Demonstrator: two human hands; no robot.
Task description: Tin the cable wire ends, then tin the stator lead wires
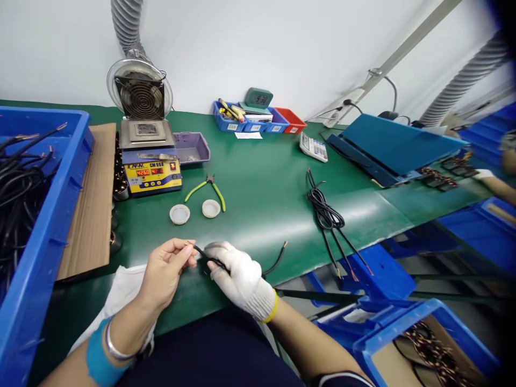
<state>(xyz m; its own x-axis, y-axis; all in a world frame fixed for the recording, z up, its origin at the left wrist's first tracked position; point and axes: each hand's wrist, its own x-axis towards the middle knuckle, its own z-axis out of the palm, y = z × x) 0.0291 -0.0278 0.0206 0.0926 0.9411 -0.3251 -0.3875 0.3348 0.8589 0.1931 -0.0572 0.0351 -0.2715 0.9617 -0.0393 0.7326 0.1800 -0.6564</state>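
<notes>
My bare left hand (171,266) pinches the end of a black cable (219,263) close to the table's front edge. In a white glove with bare fingertips, my right hand (237,274) is closed round the same cable, just right of the left. A stripped cable end with copper showing pokes out beyond the glove. Past my hands lie two small white dishes (179,214) and green-handled pliers (210,180) with their handles spread. To the right rests a coiled bundle of black cables (325,210), its stripped ends hanging over the table edge.
A yellow-blue soldering pot unit (153,174) with a fan stands at the back left. Beside it is a blue bin (40,115) of black cables. Small bins (276,121), a calculator (313,147) and a blue stand (399,145) line the back. A co-worker's gloved hand (484,174) shows far right.
</notes>
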